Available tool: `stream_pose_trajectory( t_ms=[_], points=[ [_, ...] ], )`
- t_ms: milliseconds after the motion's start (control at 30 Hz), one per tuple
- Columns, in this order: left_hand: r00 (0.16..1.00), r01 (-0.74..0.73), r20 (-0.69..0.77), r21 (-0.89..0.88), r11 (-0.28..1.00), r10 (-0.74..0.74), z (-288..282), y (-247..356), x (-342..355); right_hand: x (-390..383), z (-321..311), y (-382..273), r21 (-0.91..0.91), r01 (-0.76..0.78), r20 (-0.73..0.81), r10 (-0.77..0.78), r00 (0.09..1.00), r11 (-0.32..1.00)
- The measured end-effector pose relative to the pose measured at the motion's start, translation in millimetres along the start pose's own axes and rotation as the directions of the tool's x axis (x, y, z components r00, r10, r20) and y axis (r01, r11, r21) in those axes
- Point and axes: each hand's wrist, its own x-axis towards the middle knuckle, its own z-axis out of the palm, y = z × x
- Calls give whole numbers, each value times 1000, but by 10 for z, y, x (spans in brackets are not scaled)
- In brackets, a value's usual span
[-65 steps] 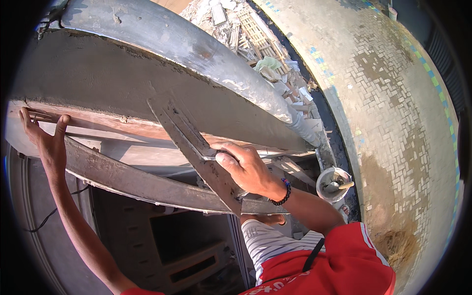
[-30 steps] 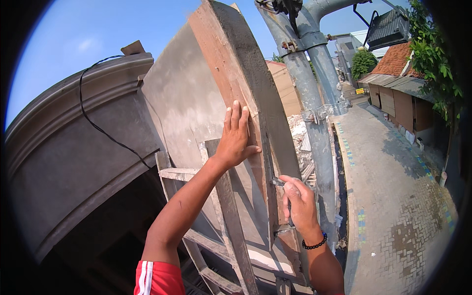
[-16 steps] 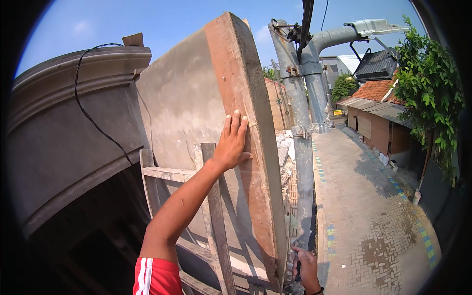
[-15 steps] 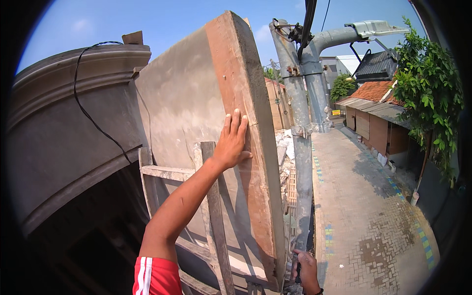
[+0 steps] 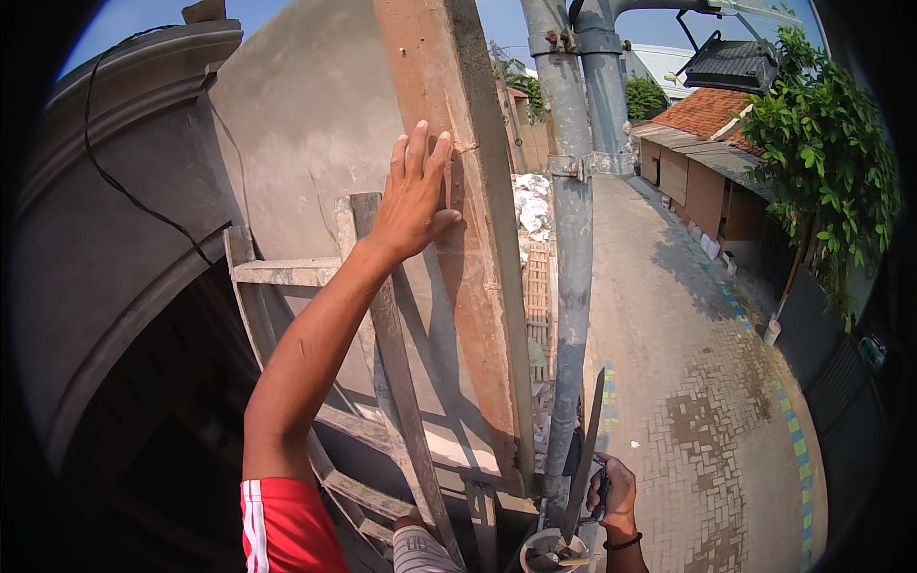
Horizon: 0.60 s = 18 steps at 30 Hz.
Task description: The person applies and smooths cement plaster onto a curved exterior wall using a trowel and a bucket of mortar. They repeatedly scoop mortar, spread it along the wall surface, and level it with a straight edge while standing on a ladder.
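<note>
Gripping a trowel [image 5: 583,458] low, the right hand [image 5: 611,489] loaded mortar (bucket [image 5: 546,552] below); left hand [image 5: 413,196] lay flat on the pillar's [image 5: 449,172] bare face, not yet plastered.

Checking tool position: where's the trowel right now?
Head view, bottom centre-right: the right hand holds the trowel blade-up beside the grey pole, just above a small bucket.
</note>
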Motion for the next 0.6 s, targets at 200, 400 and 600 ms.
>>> stream_pose_trajectory(
  t_ms=[200, 400, 600],
  points=[
    [994, -76, 44, -341, 937, 97, 218, 563, -905, -175, -425, 206, 13, -75, -122, 76, 990, 997],
    [617, 563, 751, -630, 535, 235, 778, 1495, -2603, -480, -932, 934, 551, -259, -68, 352, 933, 793],
    [254, 967, 886, -226, -115, 388, 1177, 2486, -3661, -664, -1192, 1336, 799, -273, 216, 167, 962, 536]
  ],
)
